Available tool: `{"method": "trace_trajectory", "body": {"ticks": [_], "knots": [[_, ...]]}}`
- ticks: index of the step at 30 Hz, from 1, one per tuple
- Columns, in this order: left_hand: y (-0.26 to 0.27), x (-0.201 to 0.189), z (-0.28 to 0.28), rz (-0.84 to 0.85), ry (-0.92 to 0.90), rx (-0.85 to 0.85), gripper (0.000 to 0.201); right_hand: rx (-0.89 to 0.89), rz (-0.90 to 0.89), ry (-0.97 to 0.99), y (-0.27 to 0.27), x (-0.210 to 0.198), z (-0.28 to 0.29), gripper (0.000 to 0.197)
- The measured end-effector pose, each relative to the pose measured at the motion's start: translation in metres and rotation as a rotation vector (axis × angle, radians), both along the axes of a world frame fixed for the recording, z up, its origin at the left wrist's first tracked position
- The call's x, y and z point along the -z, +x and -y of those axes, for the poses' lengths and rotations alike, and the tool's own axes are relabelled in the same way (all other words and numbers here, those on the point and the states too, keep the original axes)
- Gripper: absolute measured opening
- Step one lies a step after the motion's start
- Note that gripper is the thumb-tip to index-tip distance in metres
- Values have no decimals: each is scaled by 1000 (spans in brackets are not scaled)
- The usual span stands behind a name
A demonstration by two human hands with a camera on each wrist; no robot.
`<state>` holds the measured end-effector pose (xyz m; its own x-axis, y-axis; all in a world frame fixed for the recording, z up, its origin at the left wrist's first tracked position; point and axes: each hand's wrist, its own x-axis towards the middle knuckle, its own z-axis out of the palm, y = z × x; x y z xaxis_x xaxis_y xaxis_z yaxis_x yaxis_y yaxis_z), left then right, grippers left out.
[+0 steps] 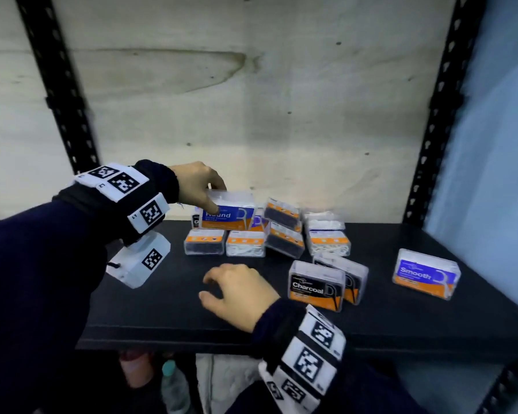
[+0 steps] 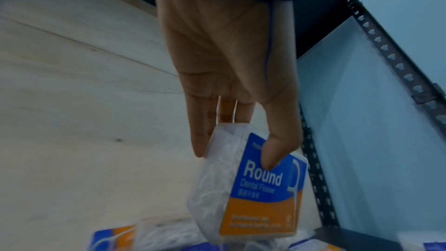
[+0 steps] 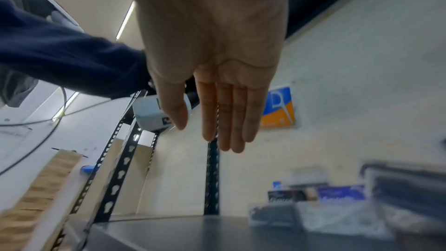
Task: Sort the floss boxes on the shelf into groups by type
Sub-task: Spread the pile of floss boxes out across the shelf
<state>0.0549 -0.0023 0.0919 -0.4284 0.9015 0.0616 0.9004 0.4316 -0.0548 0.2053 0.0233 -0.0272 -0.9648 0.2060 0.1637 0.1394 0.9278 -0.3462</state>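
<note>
I judged the Round box (image 1: 228,211) needed lifting clear of the pile, then setting on bare shelf (image 1: 168,297) apart from the Charcoal box (image 1: 315,285). My left hand (image 1: 198,186) pinched it from above, left of centre; my right hand (image 1: 240,291) hovered flat, empty.

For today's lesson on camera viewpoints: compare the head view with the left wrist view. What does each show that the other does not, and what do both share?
Only the head view shows the right hand hovering open over the shelf, the Charcoal box and the Smooth box standing apart from the pile.

Only the left wrist view shows the palm side of the left hand, with its thumb pressed on the label and the words under "Round".

Both show the left hand gripping the Round box above the pile, and the pale back wall.
</note>
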Motion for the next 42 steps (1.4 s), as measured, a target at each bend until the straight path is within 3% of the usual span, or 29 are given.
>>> {"method": "trace_trajectory", "body": {"ticks": [5, 11, 19, 25, 30, 33, 38, 42], "knots": [[-32, 18, 50, 6, -60, -163, 52, -43, 229, 14, -63, 32, 30, 58], [-63, 48, 91, 28, -179, -329, 49, 0, 383, 16, -92, 61, 33, 80], [-87, 77, 116, 40, -247, -464, 51, 14, 360, 18, -90, 77, 35, 80], [-99, 95, 118, 89, -250, -465, 52, 6, 388, -25, -92, 73, 34, 82], [-107, 91, 114, 145, -259, -449, 59, -29, 507, -69, -90, 36, 24, 78], [-111, 76, 104, 146, -210, -419, 64, -46, 508, 15, -81, -8, 11, 66], [-108, 34, 65, 78, -119, -298, 55, -64, 441, 132, -62, -87, -38, 54], [-109, 17, 25, 72, -79, -213, 51, 29, 465, 310, -60, -112, -92, 58]]}}
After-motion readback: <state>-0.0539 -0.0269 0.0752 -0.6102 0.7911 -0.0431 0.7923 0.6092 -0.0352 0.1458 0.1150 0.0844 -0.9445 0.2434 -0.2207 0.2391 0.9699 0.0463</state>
